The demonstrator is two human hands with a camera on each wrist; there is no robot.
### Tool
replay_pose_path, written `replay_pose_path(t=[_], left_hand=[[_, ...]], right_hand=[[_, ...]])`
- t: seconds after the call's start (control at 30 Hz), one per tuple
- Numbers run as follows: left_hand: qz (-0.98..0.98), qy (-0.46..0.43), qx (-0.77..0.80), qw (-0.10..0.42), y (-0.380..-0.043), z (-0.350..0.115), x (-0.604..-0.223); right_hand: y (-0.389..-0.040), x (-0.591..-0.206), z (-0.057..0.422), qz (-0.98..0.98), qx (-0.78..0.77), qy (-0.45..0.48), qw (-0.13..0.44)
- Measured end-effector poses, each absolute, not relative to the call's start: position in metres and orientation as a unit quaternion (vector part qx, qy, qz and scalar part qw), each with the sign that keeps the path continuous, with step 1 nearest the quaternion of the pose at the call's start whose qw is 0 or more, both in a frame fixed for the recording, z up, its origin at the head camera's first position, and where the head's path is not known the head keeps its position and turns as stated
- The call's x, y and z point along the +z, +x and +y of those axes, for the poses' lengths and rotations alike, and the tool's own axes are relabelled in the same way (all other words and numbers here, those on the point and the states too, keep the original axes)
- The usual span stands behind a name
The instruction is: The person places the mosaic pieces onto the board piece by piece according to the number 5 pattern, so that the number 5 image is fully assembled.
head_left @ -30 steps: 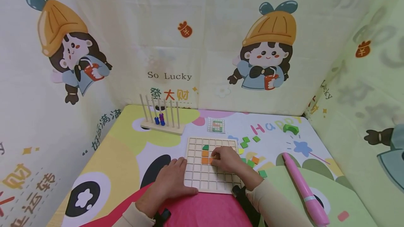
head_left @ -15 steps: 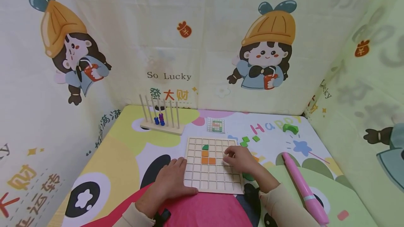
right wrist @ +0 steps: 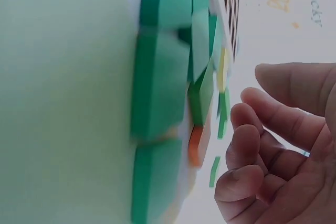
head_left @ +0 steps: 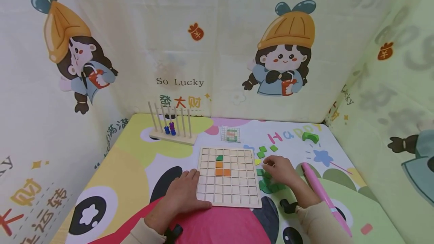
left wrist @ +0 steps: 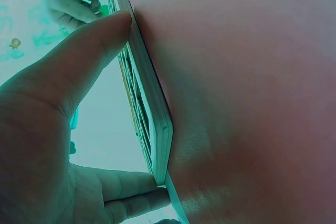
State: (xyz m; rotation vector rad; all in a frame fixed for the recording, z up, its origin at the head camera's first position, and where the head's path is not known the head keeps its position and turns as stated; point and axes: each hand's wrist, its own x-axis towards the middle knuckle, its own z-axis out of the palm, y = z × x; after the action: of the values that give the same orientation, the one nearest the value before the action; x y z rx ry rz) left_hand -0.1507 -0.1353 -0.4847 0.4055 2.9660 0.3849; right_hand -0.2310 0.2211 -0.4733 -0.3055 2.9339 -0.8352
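Note:
My left hand (head_left: 179,195) rests at the near left corner of a wooden grid board (head_left: 237,189). Its straight fingers lie along the left side and its thumb (left wrist: 100,43) along the near edge. On the grid sit a green quarter-round piece (head_left: 220,158) and three orange squares (head_left: 219,172). To the right of the board, my right hand (head_left: 281,170) hovers beside a cluster of green pieces (head_left: 268,186). In the right wrist view its fingers (right wrist: 247,142) are loosely bent, holding nothing, with an orange piece (right wrist: 197,145) among the green ones.
A yellow piece (head_left: 257,161) and several green squares (head_left: 261,154) lie by the board's right edge. Behind it are a small pattern card (head_left: 230,134) and a peg stand (head_left: 174,137) with beads. A green arch block (head_left: 310,137) and a long pink pen-shaped object (head_left: 327,200) are at right.
My right hand has left an orange square on the grid and moved right, off the board, to the loose pieces. The left hand has stayed in place.

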Motion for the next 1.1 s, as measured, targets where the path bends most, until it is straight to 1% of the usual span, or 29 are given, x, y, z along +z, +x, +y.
replay_pose_path(t=[0.13, 0.33, 0.47, 0.73, 1.1], left_hand=[[0.981, 0.136, 0.125, 0.059, -0.15, -0.136, -0.484], [0.981, 0.136, 0.125, 0.059, -0.151, -0.136, -0.485], [0.981, 0.137, 0.123, 0.058, -0.152, -0.137, -0.487], [0.981, 0.137, 0.126, 0.057, -0.152, -0.137, -0.487], [0.981, 0.142, 0.122, 0.056, -0.15, -0.136, -0.484]], right_hand=[[-0.231, -0.473, 0.233, 0.958, -0.272, -0.087, 0.039], [-0.231, -0.475, 0.247, 0.963, -0.256, -0.056, 0.06], [-0.23, -0.477, 0.252, 0.965, -0.247, -0.061, 0.065], [-0.23, -0.481, 0.254, 0.966, -0.234, -0.062, 0.085], [-0.23, -0.481, 0.249, 0.97, -0.23, -0.039, 0.076]])
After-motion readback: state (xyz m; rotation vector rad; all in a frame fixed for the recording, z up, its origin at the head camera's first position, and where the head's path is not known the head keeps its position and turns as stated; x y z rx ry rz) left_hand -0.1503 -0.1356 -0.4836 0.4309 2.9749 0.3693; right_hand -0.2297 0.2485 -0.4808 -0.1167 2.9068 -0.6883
